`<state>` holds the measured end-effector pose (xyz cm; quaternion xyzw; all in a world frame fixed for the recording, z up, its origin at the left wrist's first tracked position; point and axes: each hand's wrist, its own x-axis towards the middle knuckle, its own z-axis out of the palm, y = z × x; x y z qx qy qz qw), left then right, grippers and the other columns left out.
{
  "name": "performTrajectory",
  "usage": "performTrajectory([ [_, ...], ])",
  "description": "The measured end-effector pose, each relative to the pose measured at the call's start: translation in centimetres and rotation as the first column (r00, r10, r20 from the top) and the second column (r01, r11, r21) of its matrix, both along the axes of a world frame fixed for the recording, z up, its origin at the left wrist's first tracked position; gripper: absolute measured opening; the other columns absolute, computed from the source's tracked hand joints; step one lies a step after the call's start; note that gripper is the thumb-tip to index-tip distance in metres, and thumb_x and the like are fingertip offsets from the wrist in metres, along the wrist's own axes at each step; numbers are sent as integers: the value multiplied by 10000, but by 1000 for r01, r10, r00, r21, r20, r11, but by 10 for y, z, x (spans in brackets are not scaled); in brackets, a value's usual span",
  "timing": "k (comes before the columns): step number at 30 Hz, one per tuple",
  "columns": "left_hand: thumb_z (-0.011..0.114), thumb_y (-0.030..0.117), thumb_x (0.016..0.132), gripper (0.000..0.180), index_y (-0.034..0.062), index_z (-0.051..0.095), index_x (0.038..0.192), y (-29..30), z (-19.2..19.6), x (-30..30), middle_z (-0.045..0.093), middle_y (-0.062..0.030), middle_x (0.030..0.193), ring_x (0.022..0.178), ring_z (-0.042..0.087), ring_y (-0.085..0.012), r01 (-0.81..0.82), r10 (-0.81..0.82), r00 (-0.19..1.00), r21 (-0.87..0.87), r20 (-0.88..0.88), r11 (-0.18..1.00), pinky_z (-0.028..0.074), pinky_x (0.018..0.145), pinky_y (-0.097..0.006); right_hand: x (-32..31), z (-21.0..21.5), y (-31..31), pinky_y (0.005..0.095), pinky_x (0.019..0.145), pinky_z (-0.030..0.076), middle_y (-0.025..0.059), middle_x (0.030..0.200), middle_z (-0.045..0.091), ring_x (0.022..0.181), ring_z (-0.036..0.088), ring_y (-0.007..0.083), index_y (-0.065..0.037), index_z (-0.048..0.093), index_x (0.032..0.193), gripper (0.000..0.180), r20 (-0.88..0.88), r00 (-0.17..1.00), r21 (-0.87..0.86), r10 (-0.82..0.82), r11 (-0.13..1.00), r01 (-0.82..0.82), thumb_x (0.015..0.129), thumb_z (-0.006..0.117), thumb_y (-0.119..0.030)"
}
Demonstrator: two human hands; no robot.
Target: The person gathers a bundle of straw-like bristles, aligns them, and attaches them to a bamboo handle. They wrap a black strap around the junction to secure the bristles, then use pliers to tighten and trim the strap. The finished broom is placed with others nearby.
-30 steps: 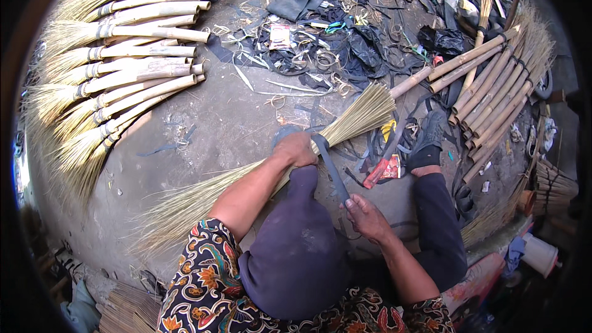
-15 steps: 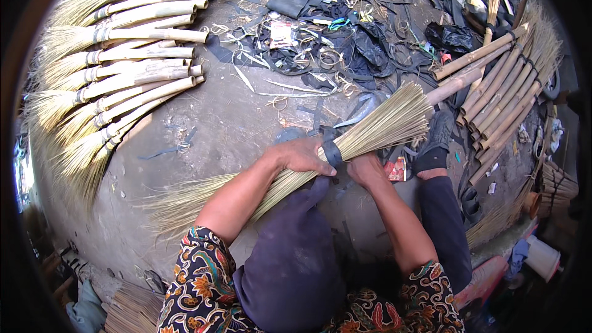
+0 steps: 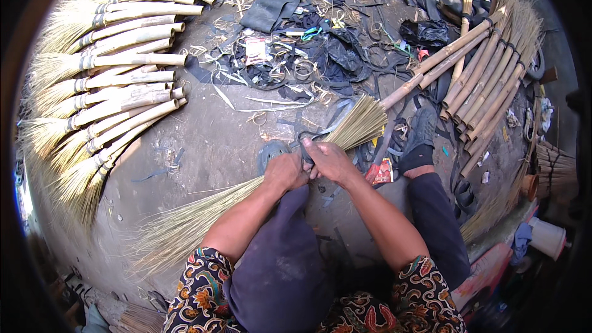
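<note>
A straw broom (image 3: 203, 219) lies slantwise across my raised left knee, its loose bristles toward the lower left. Its bound straw end (image 3: 364, 122) points up to the right, where a bamboo handle (image 3: 404, 91) comes out of it. My left hand (image 3: 287, 171) is closed around the middle of the straw. Right beside it, my right hand (image 3: 331, 160) is closed with the thumb up, pinching a dark rubber strip (image 3: 305, 137) over the straw. The fingertips of both hands nearly meet, and the hands hide most of the wrapped part.
Many finished brooms (image 3: 129, 58) lie in rows at the left. Bamboo-handled brooms (image 3: 493, 86) are piled at the right, by my shoe (image 3: 420, 129). Rubber scraps, a black plastic bag (image 3: 346, 54) and a dark rubber sheet (image 3: 273, 5) litter the far floor. A white bucket (image 3: 547, 238) stands lower right.
My right hand has come from under the straw to its top, next to my left hand, and now pinches the strip. My left hand has shifted down and left; the view has shifted slightly.
</note>
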<state>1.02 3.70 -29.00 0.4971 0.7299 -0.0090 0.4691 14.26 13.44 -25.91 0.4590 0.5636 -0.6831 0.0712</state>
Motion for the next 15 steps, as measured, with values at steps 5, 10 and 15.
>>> performTrajectory([
  [5,717,468,873,742,112,500,1487,-4,0,0,744,-282,1029,980,731,-452,-44,47,999,102,-26,994,582,841,-536,49,22,-38,289,701,562,73,867,680,753,652,135,23,625,1225,375,-237,961,50,-142,986,158,1083,570,-320],
  [10,690,656,867,794,57,616,1381,-4,0,-7,732,-309,1055,1037,722,-447,-99,96,993,58,64,993,570,894,-524,85,54,-55,258,627,528,2,734,510,678,553,107,3,509,1359,350,-78,931,-157,-358,926,343,1110,511,-243],
  [15,617,781,853,856,-6,745,1164,-5,-4,-26,739,-284,1123,1067,719,-433,-144,140,977,17,159,989,560,923,-498,131,18,-81,270,587,432,-16,715,496,621,479,96,-59,581,1136,296,-142,987,-219,-75,975,43,1127,492,-342],
])
